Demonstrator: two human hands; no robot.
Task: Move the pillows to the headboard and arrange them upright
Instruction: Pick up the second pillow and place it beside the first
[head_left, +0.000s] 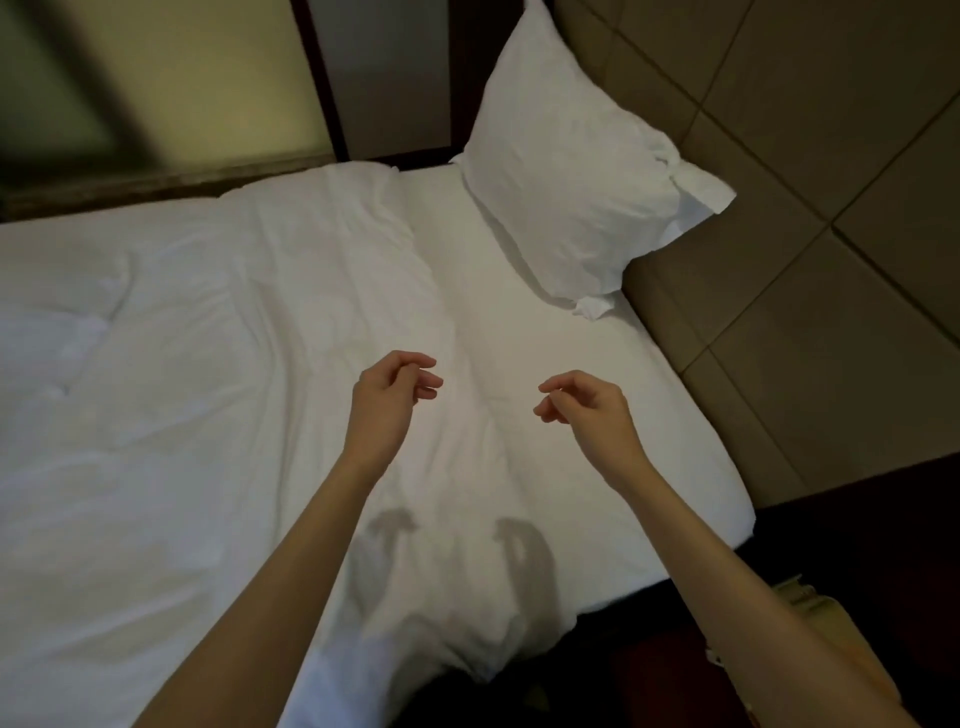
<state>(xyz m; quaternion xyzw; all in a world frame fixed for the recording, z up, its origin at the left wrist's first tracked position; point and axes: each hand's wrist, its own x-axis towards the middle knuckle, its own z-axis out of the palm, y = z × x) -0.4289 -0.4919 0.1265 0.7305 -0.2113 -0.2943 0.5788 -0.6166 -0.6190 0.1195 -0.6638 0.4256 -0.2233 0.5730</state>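
Two bare forearms rise from the bottom of the frame over the bed (218, 415). The one pillow (566, 171) in view stands propped against the padded headboard (779, 218), upper right, long axis running up the frame. The right hand (587, 410) is nearer it than the left hand (384, 395); both are loosely curled, holding nothing. No writing is readable.

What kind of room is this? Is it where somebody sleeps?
Yes, it looks like a bedroom, maybe in a hotel. There is a bed with white sheets, a rumpled white duvet, and a white pillow leaning against the padded tan headboard.
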